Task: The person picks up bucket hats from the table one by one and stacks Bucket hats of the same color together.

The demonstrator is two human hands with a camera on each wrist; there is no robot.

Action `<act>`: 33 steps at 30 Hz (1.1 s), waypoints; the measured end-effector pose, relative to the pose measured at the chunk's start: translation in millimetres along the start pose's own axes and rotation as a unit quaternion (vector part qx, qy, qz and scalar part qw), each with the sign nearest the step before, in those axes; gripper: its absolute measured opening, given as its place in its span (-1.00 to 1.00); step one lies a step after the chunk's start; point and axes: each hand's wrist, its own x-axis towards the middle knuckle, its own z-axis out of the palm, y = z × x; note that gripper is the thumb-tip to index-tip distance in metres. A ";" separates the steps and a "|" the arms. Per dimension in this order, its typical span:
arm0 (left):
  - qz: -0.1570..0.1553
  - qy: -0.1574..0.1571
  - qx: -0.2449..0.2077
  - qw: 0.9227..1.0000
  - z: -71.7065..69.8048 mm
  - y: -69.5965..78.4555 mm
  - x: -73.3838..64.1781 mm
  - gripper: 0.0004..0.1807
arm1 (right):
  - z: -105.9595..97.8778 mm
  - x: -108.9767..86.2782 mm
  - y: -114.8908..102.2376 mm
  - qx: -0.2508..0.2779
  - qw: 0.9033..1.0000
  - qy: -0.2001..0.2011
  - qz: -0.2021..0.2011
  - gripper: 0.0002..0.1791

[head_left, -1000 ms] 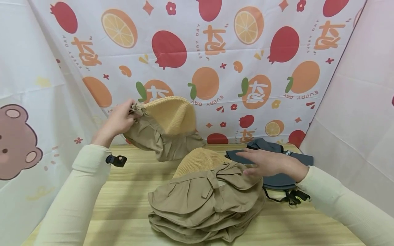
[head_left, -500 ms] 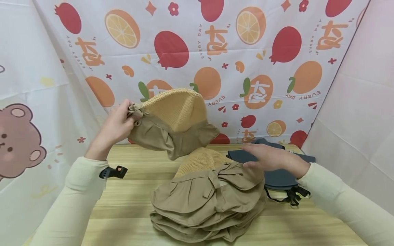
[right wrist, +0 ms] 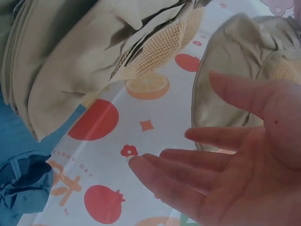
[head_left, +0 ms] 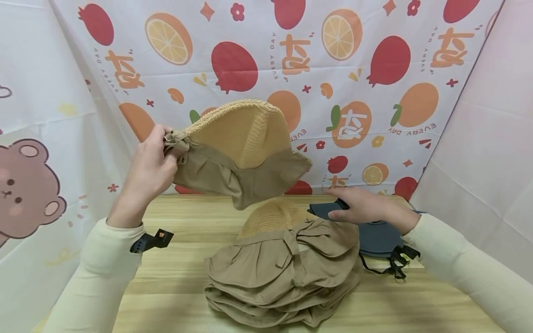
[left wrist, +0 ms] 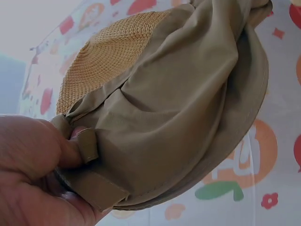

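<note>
A sun hat with a straw crown and a khaki cloth brim hangs in the air above the table. My left hand grips it at the bow on its brim; in the left wrist view the thumb and fingers pinch the cloth there. Below it sits a stack of matching hats, brims layered, the top one with a tied bow. My right hand hovers over the stack's right side, fingers straight and holding nothing; the right wrist view shows its palm.
Dark blue hats with a black strap lie right of the stack on the wooden table. A fruit-print cloth hangs behind, with pale cloth walls at both sides.
The held hat has risen and swung up to the right, away from the stack. My left hand has moved slightly up and left. My right hand has stayed nearly in place.
</note>
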 end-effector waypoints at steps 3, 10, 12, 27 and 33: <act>0.009 -0.011 -0.004 1.000 1.5 6.7 -4.6 -0.80 | -4.3 0.3 3.3 0.009 1.000 -0.010 0.014 -0.27; 0.038 -0.045 -0.034 0.998 9.0 16.1 -16.8 -0.88 | -10.4 -0.3 8.0 0.060 0.997 -0.003 0.056 -0.24; 0.040 -0.055 -0.046 0.997 12.6 17.3 -20.2 -0.89 | -10.3 -0.2 8.7 0.071 0.996 0.012 0.051 -0.26; 0.005 -0.100 -0.043 0.994 24.9 10.1 -36.8 -0.81 | -9.6 1.7 11.2 0.059 0.982 0.178 -0.002 -0.87; 0.045 -0.124 -0.017 0.991 19.8 8.6 -35.6 -0.59 | -13.1 -4.4 10.9 0.046 0.970 0.238 -0.009 -0.93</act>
